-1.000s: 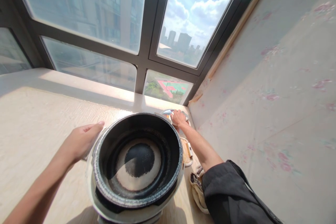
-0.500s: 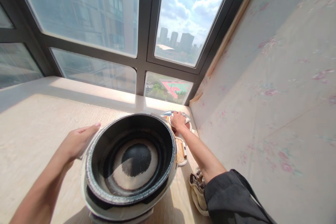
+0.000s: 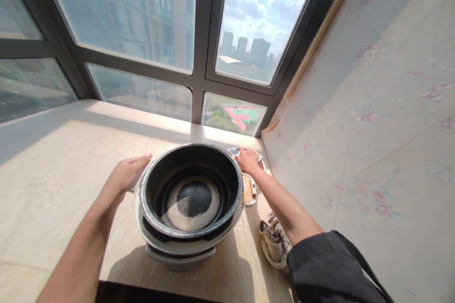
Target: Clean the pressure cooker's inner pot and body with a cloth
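Observation:
A rice cooker with a black inner pot [image 3: 194,199] stands in front of me. The pot's rim is worn and its floor is pale with a dark round patch. My left hand [image 3: 131,173] is at the cooker's left side, thumb extended along the top and the other fingers curled down, partly hidden. My right hand [image 3: 248,159] reaches past the cooker to the far right corner. Its fingers bend over a white rounded object [image 3: 262,157], mostly covered by the hand. A cream tab-like part [image 3: 249,189] sticks out at the cooker's right side.
A crumpled brown and cream cloth [image 3: 274,241] lies by my right forearm. The pale stone ledge [image 3: 71,189] meets dark-framed windows [image 3: 199,75] behind and a flowered wall [image 3: 355,151] on the right. A dark edge [image 3: 142,292] shows at the bottom.
The view has shifted, so the cooker and both hands appear slightly farther off and to the right. The cooker's base and a dark edge below it now show. Both hands keep their places.

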`<action>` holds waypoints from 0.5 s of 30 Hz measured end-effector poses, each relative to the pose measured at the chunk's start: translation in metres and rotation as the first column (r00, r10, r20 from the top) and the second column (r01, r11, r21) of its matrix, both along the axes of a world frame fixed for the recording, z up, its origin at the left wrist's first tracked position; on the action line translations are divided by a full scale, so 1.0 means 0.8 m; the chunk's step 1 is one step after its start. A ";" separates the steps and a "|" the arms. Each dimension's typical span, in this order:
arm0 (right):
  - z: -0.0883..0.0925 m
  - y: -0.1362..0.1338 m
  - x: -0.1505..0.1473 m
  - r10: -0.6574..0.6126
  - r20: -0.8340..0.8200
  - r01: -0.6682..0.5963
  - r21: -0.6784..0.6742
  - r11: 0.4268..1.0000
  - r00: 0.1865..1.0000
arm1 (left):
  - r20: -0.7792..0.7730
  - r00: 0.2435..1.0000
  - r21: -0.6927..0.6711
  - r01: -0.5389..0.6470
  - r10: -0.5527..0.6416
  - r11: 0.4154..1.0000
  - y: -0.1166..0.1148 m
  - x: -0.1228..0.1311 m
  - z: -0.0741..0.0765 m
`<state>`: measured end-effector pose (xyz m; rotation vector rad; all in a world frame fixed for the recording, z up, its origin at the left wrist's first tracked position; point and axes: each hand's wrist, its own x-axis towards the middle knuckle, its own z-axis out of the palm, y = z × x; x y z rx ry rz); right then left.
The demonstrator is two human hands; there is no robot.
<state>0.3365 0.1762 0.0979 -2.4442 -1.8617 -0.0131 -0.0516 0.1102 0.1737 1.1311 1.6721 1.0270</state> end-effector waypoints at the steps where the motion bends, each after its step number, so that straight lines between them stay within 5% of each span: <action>1: 0.004 -0.003 -0.001 0.008 -0.015 -0.008 0.014 1.000 1.000 | -0.015 1.000 0.002 0.005 -0.005 1.000 -0.001 0.001 0.001; 8: 0.025 -0.060 -0.022 0.103 -0.259 -0.032 0.264 0.964 0.960 | 0.010 0.994 0.003 0.113 -0.113 0.994 -0.008 0.004 0.008; 10: 0.027 -0.087 -0.031 0.153 -0.416 0.002 0.350 0.937 0.896 | -0.008 0.991 0.011 0.136 -0.136 0.991 -0.010 0.002 0.008; 12: 0.031 -0.113 -0.040 0.250 -0.700 0.115 0.429 0.896 0.668 | -0.045 0.989 0.028 0.140 -0.139 0.990 -0.013 0.000 0.007; 15: 0.041 -0.142 -0.050 0.400 -0.906 0.288 0.424 0.859 0.139 | -0.065 0.988 0.057 0.142 -0.138 0.988 -0.017 -0.005 0.007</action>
